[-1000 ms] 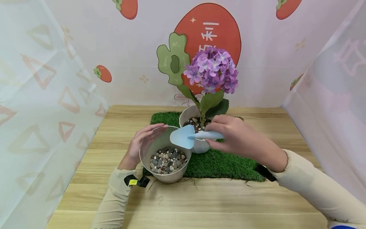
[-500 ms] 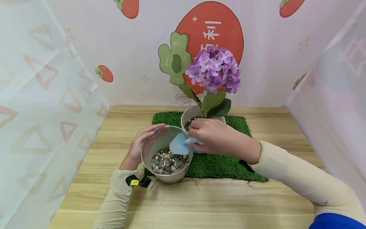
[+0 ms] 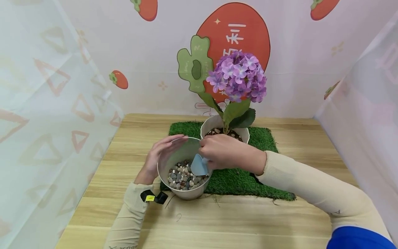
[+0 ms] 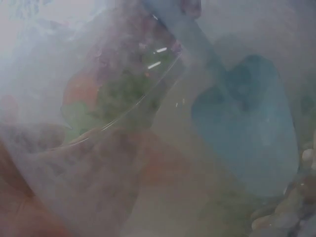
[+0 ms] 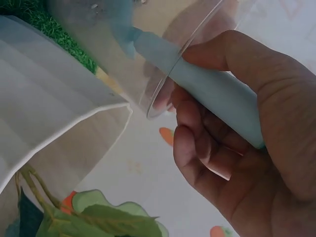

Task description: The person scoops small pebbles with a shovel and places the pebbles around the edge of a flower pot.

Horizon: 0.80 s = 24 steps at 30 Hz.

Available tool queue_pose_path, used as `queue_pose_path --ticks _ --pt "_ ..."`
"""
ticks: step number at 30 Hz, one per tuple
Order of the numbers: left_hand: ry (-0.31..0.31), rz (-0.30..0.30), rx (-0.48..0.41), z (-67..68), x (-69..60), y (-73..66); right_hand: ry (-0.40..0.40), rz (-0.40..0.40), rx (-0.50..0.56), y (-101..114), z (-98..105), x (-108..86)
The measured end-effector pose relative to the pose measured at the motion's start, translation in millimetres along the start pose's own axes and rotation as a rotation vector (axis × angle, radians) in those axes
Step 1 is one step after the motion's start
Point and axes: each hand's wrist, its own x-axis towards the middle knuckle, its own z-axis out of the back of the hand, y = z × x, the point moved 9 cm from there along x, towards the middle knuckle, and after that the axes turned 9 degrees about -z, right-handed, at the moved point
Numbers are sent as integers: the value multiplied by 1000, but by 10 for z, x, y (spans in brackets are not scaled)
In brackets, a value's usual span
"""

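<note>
A translucent bucket (image 3: 186, 195) holds mixed pebbles (image 3: 180, 178). My left hand (image 3: 155, 155) rests against the bucket's left side, its fingers stretched along the far rim. My right hand (image 3: 227, 152) holds a light blue trowel (image 3: 198, 166) over the bucket's right rim. The trowel's handle (image 5: 212, 91) lies between thumb and curled fingers in the right wrist view. Its blade (image 4: 252, 128) hangs inside the bucket close to the pebbles, in a hazy left wrist view. Whether the tip touches them is hard to tell. Beyond my right hand stands a white pot (image 3: 212, 123) with soil and pebbles.
A purple hydrangea (image 3: 237, 77) with green leaves rises from the pot. Under the pot lies a green artificial grass mat (image 3: 242, 183), on a wooden table (image 3: 236, 221). A printed strawberry backdrop (image 3: 149, 97) borders the back, with pale sheets at both sides.
My right hand has moved left and down from beside the pot, bringing the trowel blade from above the bucket's rim down into it. My left hand stays against the bucket.
</note>
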Motion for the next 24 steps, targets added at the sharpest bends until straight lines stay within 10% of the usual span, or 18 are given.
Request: queue_pose_path --ticks 24 --pt "-34 42 -44 0 -19 53 204 106 126 117 -251 296"
